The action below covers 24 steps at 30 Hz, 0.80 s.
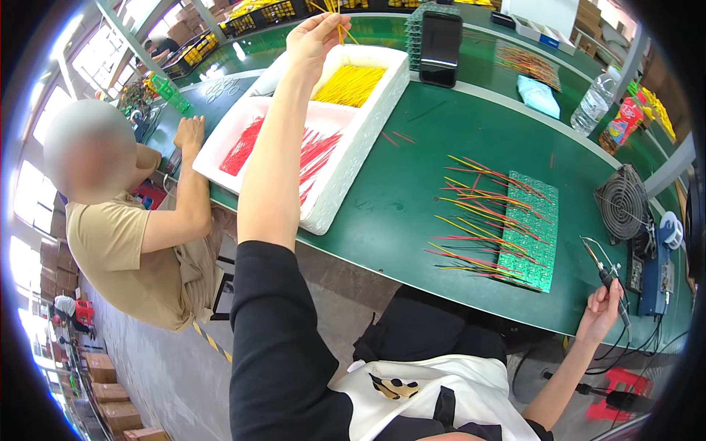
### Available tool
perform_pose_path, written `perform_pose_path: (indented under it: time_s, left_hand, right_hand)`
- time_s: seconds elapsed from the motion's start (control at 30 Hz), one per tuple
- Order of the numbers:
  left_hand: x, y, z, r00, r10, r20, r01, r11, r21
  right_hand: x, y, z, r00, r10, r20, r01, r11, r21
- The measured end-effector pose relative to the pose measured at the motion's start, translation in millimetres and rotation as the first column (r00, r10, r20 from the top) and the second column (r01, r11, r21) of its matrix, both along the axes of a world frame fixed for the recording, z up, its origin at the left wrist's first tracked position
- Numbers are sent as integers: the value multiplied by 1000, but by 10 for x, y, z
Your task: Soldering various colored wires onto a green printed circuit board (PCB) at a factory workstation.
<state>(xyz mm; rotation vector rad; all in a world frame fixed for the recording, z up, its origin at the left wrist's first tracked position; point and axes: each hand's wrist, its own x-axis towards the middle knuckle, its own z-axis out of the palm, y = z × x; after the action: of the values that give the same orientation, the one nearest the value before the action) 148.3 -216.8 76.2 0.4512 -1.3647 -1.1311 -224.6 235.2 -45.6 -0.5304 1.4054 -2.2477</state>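
As our left hand [312,42] pinches yellow wires [339,31], our right hand [600,314] grips a soldering iron [608,276]

At a green workbench [412,220], we judge the step in hand to be picking out wires for soldering. Our left arm reaches across a white foam box [365,143], the hand at its far end, near a compartment of yellow stock [349,86]; red wires [241,147] lie in the nearer part.

The next move, as we read it, calls for bringing the pinched strands to the green circuit boards [540,253] untangled, with the soldering tip clear of everything else. Mixed wires [482,212] in red, yellow and black spread past the boards' left edge; whether each is soldered, we cannot tell.

Our left thumb and fingertips are together on a few thin strands, too fine to count. Our right fingers are closed around the tool's handle, its tip pointing away from us, to the right of the boards and apart from them. Just beyond stands a fan [624,203]; a co-worker [129,257] sits at left.
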Motion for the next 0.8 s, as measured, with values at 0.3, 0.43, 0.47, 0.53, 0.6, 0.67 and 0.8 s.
perform_pose_path:
  time_s: [0.3, 0.43, 0.47, 0.53, 0.6, 0.67, 0.8]
  left_hand:
    - [-758, 667, 176, 952, -233, 197, 256, 962, -99]
    - [-1345, 1228, -59, 808, -277, 520, 321, 947, 6]
    - [-1442, 1366, -133, 777, -271, 568, 302, 952, 41]
    - [-1579, 1502, -329, 720, -356, 595, 367, 924, 108]
    - [-1625, 1554, -510, 667, -390, 635, 410, 904, 124]
    - [-1701, 1535, -723, 646, -392, 656, 435, 894, 106]
    - [-1839, 1685, -765, 562, -45, 826, 327, 929, -171]
  right_hand:
    - [-23, -157, 149, 981, 120, 152, -103, 988, -114]
    - [-137, -328, 420, 966, 249, 75, -237, 962, -135]
    - [-162, -414, 486, 960, 273, 67, -262, 955, -137]
    - [-202, -585, 537, 941, 333, 51, -323, 935, -143]
    - [-214, -771, 532, 916, 399, 51, -391, 913, -118]
    - [-180, -908, 515, 908, 419, 9, -417, 905, -82]
    - [-291, -1055, 357, 902, 431, 3, -431, 902, -6]
